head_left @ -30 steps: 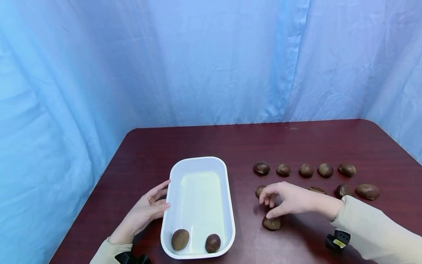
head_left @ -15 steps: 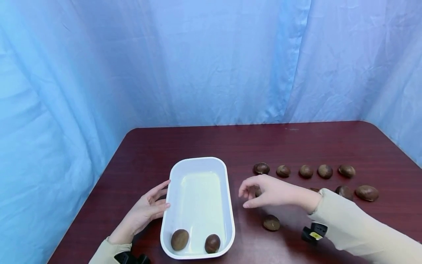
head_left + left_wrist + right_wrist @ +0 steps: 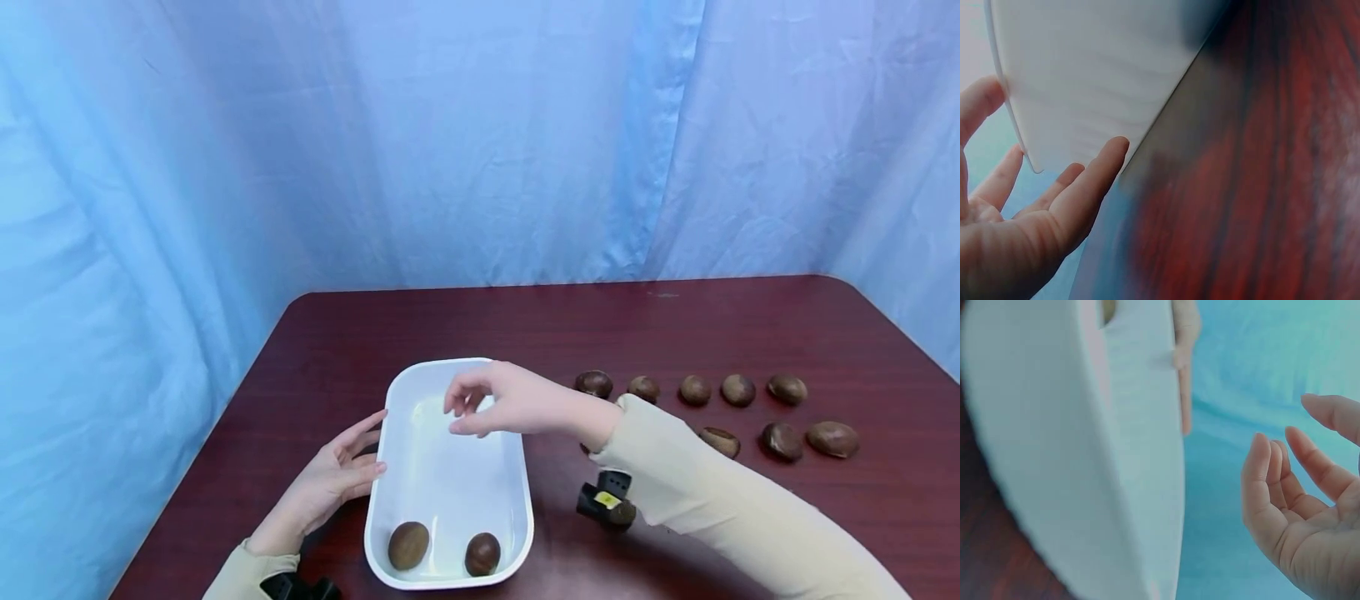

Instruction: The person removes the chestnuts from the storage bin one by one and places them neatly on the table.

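A white rectangular tray [image 3: 528,508] stands near the table's front, with two brown chestnuts at its near end, a larger one [image 3: 408,546] on the left and a smaller one [image 3: 482,554] on the right. My left hand [image 3: 333,483] rests along its left side, fingertips touching the rim and wall, fingers extended. Above the tray's far right part hovers my right hand [image 3: 517,404], fingers loosely bent and thumb apart. The right wrist view shows no object between the fingers of that hand [image 3: 1310,531]. Its forearm partly hides chestnuts beneath it.
Several chestnuts lie to the tray's right: a back row with one [image 3: 694,390] near its middle, and a nearer row including a large one [image 3: 832,439]. A dark red table [image 3: 420,325] bears everything. Blue curtains [image 3: 480,150] hang behind and at both sides.
My right hand has moved left from the chestnuts, where its thumb was at the nearest one, to above the tray. My left hand and the tray have stayed in place.
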{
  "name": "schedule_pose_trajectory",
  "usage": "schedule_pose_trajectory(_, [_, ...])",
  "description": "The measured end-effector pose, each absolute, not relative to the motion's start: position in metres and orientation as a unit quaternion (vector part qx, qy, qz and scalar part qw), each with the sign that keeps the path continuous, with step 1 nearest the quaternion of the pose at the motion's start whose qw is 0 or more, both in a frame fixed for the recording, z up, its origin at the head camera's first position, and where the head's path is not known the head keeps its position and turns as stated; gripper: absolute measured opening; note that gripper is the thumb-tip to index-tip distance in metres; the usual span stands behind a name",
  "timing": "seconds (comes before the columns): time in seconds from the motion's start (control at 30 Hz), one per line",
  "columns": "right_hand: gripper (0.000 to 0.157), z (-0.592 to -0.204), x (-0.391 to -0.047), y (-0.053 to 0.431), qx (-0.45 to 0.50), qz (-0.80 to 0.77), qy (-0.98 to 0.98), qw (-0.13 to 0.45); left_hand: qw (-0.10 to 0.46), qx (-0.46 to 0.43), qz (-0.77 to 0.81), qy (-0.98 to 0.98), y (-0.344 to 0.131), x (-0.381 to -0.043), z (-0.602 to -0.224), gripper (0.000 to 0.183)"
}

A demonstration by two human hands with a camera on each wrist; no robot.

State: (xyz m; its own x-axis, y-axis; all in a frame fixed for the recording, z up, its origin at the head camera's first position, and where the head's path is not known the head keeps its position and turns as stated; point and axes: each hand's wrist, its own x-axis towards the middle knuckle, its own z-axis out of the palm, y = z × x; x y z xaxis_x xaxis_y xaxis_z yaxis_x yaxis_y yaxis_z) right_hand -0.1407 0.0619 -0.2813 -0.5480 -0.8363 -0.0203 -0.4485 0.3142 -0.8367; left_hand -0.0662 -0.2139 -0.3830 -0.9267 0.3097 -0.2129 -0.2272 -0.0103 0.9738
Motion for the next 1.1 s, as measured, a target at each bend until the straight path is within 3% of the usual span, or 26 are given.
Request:
schedule_pose_trajectory(0.4, [0.018, -0.289, -0.138, 0.010, -0.401, -0.423, 0.759, 0.290, 0.191, 0.024, 0.706, 0.682, -0.212, -0.066, -0.382, 0.077])
schedule_pose_trajectory(0.73, [0.008, -0.306, -0.127, -0.012, -0.355, -0.367, 0.763, 0.396, 0.197, 0.028, 0.709, 0.677, -0.212, -0.064, -0.381, 0.080])
schedule_pose_trajectory(1.1, [0.014, -0.328, -0.123, -0.018, -0.297, -0.317, 0.765, 0.476, 0.193, 0.034, 0.710, 0.676, -0.212, -0.064, -0.380, 0.079])
